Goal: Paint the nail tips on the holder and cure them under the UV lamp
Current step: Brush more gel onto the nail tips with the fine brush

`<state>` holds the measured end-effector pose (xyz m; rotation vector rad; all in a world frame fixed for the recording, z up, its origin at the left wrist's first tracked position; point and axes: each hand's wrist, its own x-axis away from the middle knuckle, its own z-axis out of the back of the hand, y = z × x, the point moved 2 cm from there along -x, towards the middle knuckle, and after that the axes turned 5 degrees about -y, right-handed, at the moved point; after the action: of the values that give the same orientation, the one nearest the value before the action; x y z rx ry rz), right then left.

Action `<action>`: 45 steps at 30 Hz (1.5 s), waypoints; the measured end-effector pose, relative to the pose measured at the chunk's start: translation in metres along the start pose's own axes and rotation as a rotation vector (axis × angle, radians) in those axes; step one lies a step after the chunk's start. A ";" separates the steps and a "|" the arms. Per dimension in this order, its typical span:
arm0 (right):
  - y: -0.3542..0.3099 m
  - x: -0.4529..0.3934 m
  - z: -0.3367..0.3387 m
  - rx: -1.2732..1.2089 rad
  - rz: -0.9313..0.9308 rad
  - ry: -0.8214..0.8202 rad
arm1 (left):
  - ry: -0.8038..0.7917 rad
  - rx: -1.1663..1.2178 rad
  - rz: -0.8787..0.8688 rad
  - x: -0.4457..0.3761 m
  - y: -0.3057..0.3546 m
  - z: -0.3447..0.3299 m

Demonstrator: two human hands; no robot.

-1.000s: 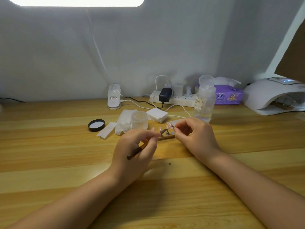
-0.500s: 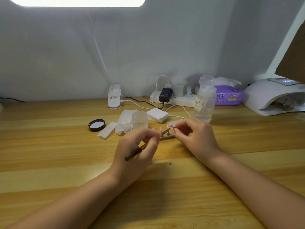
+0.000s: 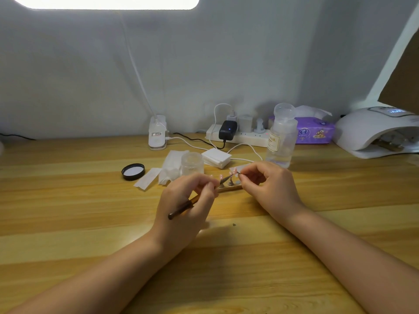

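Head view: left hand (image 3: 183, 207) grips one brush (image 3: 181, 208); right hand (image 3: 269, 189) pinches one nail tip (image 3: 235, 171).

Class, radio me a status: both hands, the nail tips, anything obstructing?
Left hand grips brush. Right hand pinches a nail tip over holder. UV lamp waits right; nothing obstructing.

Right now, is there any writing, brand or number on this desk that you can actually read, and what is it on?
"NAIL": on the label of the clear bottle; the smaller lines beneath are too blurred to read.
Purple tissue pack: printed logo and pictures, too small to read.
UV lamp: lit display on top, characters blurred.
White clip base: sticker, unreadable.
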<state>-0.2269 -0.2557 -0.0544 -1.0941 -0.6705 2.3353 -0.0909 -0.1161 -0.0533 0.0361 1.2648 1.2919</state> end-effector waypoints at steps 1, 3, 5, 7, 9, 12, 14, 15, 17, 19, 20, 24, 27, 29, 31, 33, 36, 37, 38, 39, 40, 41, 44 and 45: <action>0.000 0.000 0.000 -0.010 0.000 -0.006 | 0.007 0.009 -0.007 0.000 0.001 0.000; -0.001 0.001 0.000 -0.045 -0.004 -0.014 | 0.005 0.045 0.000 0.000 0.001 -0.001; -0.002 0.001 -0.001 -0.085 -0.007 -0.026 | -0.007 0.078 0.025 0.000 -0.001 -0.001; -0.002 0.001 -0.001 -0.104 -0.015 -0.046 | -0.014 0.102 0.055 -0.001 -0.002 -0.001; -0.001 0.001 -0.002 -0.104 -0.023 -0.062 | -0.018 0.131 0.068 0.000 -0.003 -0.001; 0.000 0.001 -0.002 -0.128 -0.038 -0.049 | -0.016 0.167 0.067 0.001 -0.003 0.001; 0.001 0.001 -0.001 -0.149 -0.055 -0.039 | -0.009 0.179 0.052 0.001 -0.002 0.001; 0.001 0.001 -0.001 -0.155 -0.059 -0.039 | -0.004 0.183 0.040 0.001 -0.002 0.001; 0.001 0.002 -0.001 -0.166 -0.055 -0.039 | 0.010 0.192 0.023 0.000 -0.003 0.001; 0.000 0.002 -0.001 -0.174 -0.051 -0.042 | 0.022 0.201 0.024 0.000 -0.004 0.001; 0.000 0.002 -0.001 -0.180 -0.053 -0.045 | 0.024 0.202 0.027 0.000 -0.004 0.001; 0.000 0.002 -0.001 -0.218 -0.068 -0.064 | 0.017 0.180 0.041 -0.001 -0.006 -0.001; -0.002 0.003 -0.001 -0.225 -0.072 -0.075 | 0.030 0.160 0.049 -0.001 -0.008 0.000; -0.003 0.003 -0.001 -0.226 -0.071 -0.074 | 0.038 0.156 0.047 -0.001 -0.008 0.001; -0.004 0.003 -0.001 -0.227 -0.069 -0.073 | 0.041 0.164 0.040 0.000 -0.007 0.000; -0.004 0.004 -0.001 -0.235 -0.070 -0.074 | 0.037 0.179 0.038 0.000 -0.006 0.000; -0.004 0.003 -0.001 -0.240 -0.067 -0.071 | 0.014 0.198 0.052 0.001 -0.005 -0.001; -0.004 0.003 -0.001 -0.239 -0.065 -0.071 | 0.006 0.205 0.057 0.001 -0.005 -0.001; -0.004 0.003 -0.001 -0.235 -0.061 -0.072 | -0.003 0.212 0.058 0.002 -0.005 -0.001; -0.004 0.003 -0.001 -0.229 -0.056 -0.074 | -0.012 0.218 0.057 0.002 -0.005 0.000; -0.004 0.002 -0.001 -0.222 -0.050 -0.076 | -0.020 0.223 0.056 0.003 -0.004 0.000; -0.004 0.002 -0.001 -0.215 -0.047 -0.076 | -0.026 0.230 0.055 0.003 -0.003 0.000; -0.002 0.003 0.000 -0.197 -0.049 -0.072 | -0.029 0.256 0.045 0.005 -0.002 0.000; -0.002 0.003 0.000 -0.197 -0.049 -0.073 | -0.021 0.266 0.047 0.005 -0.002 -0.001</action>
<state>-0.2280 -0.2526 -0.0551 -1.0660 -0.9605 2.3145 -0.0913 -0.1139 -0.0580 0.2689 1.4178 1.1528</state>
